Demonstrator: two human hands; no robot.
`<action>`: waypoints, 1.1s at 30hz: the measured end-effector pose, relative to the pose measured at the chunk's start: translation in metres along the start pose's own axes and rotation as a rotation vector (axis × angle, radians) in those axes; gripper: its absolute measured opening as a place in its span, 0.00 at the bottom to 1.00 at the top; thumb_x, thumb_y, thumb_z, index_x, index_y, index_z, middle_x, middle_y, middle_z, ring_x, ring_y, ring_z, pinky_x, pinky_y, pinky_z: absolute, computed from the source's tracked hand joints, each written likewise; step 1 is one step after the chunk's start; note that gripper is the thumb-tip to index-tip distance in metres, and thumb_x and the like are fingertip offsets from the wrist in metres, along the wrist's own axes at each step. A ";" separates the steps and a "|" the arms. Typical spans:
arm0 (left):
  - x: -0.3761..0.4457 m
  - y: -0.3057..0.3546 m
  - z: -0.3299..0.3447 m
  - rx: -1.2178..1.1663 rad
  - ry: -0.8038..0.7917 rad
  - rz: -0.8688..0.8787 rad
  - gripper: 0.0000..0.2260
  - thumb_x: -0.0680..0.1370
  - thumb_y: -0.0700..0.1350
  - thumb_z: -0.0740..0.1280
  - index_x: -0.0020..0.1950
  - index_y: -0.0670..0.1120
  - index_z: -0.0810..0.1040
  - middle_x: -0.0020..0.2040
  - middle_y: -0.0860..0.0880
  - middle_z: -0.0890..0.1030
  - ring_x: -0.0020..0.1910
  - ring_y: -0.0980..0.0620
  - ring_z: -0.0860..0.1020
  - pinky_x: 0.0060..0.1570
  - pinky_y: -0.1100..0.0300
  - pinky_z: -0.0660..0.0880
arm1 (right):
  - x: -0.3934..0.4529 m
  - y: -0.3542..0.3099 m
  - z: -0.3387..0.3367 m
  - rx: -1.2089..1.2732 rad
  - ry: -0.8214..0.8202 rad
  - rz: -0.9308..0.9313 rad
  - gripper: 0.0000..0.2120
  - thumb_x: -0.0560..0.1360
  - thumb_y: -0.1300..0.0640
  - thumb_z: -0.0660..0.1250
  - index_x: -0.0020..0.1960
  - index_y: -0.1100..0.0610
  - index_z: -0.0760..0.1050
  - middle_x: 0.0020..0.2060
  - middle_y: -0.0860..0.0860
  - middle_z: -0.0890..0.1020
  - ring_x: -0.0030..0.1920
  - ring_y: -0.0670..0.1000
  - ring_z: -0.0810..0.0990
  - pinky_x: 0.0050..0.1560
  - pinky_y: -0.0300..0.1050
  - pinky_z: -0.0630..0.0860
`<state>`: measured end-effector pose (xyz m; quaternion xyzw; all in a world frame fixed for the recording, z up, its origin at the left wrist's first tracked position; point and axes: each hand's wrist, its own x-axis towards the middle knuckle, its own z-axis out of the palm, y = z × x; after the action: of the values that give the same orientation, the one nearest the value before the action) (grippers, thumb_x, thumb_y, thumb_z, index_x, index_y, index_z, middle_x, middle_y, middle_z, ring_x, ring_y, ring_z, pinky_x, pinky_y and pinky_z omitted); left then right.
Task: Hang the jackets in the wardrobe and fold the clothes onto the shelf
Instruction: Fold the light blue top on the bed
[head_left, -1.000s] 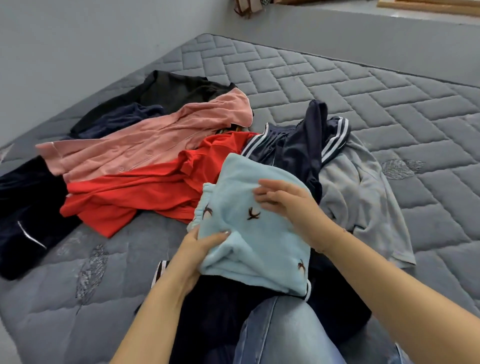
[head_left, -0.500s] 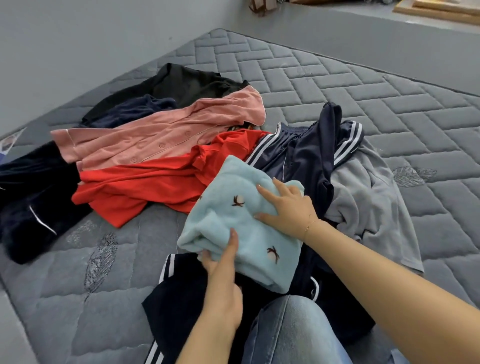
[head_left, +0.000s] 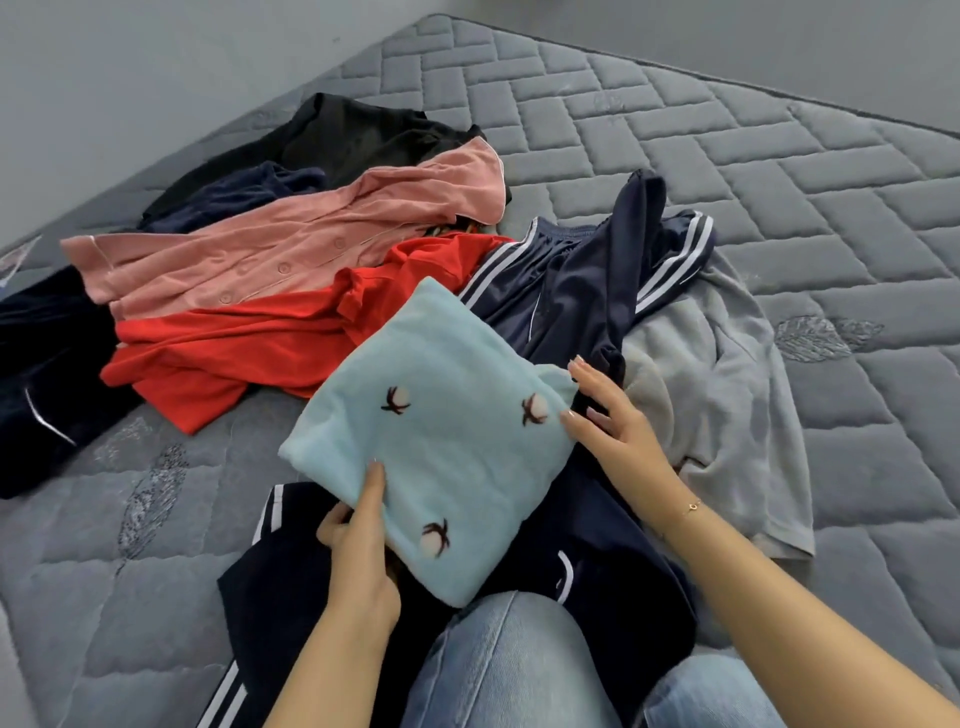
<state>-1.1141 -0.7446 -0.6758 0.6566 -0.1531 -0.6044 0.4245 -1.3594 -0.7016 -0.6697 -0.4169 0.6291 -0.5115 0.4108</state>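
On the mattress (head_left: 675, 130), toward its near edge, a folded light-blue fleece garment (head_left: 441, 441) lies atop dark navy striped clothes (head_left: 291, 582). The left hand (head_left: 358, 551) pinches its near-left edge, thumb on top; the right hand (head_left: 618, 426) touches its right corner with relaxed fingers. Red (head_left: 234, 348) and pink (head_left: 291, 249) garments lie beyond.

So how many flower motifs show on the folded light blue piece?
3 on the light blue fleece: one upper left, one upper right, one near the bottom. Folded-under layers may hide more.
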 end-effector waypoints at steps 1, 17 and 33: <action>-0.005 -0.006 0.000 0.007 -0.020 -0.001 0.33 0.67 0.60 0.77 0.67 0.47 0.71 0.54 0.47 0.84 0.51 0.46 0.84 0.46 0.50 0.81 | 0.005 0.003 0.004 0.003 -0.025 -0.011 0.23 0.78 0.54 0.67 0.72 0.47 0.69 0.71 0.36 0.68 0.70 0.34 0.64 0.67 0.30 0.66; 0.007 0.020 -0.007 0.274 -0.015 0.328 0.11 0.79 0.51 0.68 0.59 0.49 0.79 0.50 0.51 0.84 0.46 0.51 0.83 0.40 0.57 0.78 | -0.047 0.022 0.029 -0.168 0.054 -0.222 0.19 0.79 0.55 0.66 0.39 0.70 0.75 0.32 0.59 0.74 0.35 0.57 0.71 0.40 0.59 0.70; -0.015 -0.011 -0.045 0.242 -0.154 0.300 0.16 0.76 0.57 0.66 0.62 0.53 0.77 0.56 0.55 0.84 0.54 0.57 0.82 0.44 0.65 0.80 | -0.056 0.028 0.031 0.153 -0.178 -0.021 0.17 0.72 0.59 0.74 0.56 0.43 0.77 0.44 0.47 0.79 0.34 0.44 0.71 0.39 0.34 0.71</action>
<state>-1.0792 -0.7105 -0.6777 0.6244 -0.3528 -0.5599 0.4149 -1.3153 -0.6545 -0.6961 -0.4347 0.5447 -0.5234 0.4903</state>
